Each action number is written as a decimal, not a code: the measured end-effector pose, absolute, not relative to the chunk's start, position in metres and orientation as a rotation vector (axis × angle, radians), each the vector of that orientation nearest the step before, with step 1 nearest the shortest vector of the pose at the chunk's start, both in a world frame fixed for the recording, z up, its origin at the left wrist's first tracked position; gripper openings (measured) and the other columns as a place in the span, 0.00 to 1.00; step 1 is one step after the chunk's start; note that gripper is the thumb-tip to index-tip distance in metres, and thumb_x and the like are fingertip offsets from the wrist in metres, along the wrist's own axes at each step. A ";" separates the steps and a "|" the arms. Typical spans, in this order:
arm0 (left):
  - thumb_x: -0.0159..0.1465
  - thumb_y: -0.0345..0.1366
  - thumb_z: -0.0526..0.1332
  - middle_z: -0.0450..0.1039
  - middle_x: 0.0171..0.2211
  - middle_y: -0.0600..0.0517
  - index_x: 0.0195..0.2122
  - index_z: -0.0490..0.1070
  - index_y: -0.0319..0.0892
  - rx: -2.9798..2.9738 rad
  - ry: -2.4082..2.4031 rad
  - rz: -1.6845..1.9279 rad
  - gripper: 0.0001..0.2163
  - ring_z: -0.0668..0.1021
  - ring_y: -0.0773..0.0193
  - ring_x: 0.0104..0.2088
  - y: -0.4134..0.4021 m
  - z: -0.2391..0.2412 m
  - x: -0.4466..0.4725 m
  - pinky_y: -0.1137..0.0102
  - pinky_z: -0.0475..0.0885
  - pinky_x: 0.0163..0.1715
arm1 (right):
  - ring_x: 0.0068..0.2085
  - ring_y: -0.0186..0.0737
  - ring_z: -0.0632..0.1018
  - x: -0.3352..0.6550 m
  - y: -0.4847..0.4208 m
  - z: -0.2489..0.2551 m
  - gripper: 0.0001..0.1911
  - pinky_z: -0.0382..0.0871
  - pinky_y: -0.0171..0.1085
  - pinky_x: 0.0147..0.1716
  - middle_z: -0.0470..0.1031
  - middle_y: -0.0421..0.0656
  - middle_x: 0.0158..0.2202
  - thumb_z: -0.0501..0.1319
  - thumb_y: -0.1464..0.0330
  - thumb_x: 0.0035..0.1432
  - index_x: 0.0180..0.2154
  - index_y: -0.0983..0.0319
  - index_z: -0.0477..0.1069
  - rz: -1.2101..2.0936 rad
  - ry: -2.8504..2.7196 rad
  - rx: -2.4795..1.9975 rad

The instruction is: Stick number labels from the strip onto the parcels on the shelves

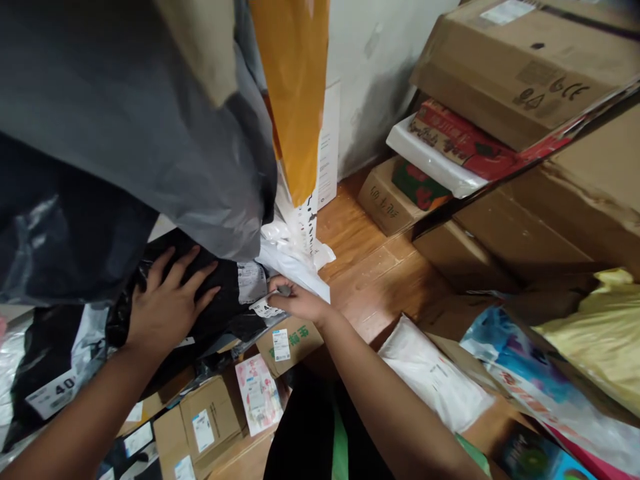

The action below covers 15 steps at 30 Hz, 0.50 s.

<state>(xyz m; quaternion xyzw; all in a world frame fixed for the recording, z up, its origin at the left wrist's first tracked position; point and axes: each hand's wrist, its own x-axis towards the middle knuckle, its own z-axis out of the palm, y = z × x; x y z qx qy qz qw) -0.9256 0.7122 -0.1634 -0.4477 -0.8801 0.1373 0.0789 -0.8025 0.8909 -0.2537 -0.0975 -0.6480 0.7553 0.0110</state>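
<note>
My left hand point(167, 300) lies flat with fingers spread on a black plastic parcel point(223, 287) at centre left. My right hand point(299, 301) is closed in a pinch at the parcel's right end, on its edge beside a white label point(265, 307) with a large printed number, partly covered by my fingers. A small dark grey bit shows at my right fingertips; I cannot tell what it is. Another printed label point(251, 281) sits on the same parcel. A white plastic bag point(300, 273) lies just behind my right hand.
Large grey bags point(200, 153) and an orange mailer point(295, 87) overhang from above. Below lie cardboard boxes point(213, 413) and a pink-patterned parcel point(257, 393). At right, a shelf holds a big carton point(515, 73); a white parcel point(433, 373) lies on the wooden floor point(367, 267).
</note>
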 end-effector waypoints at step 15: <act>0.67 0.44 0.48 0.64 0.54 0.38 0.55 0.68 0.50 -1.304 -2.718 0.471 0.19 0.59 0.37 0.61 0.702 -0.166 -0.920 0.44 0.68 0.45 | 0.27 0.32 0.61 -0.803 0.895 -0.253 0.04 0.57 0.34 0.32 0.58 0.33 0.22 0.58 0.67 0.48 0.24 0.59 0.63 2.203 -2.135 -0.230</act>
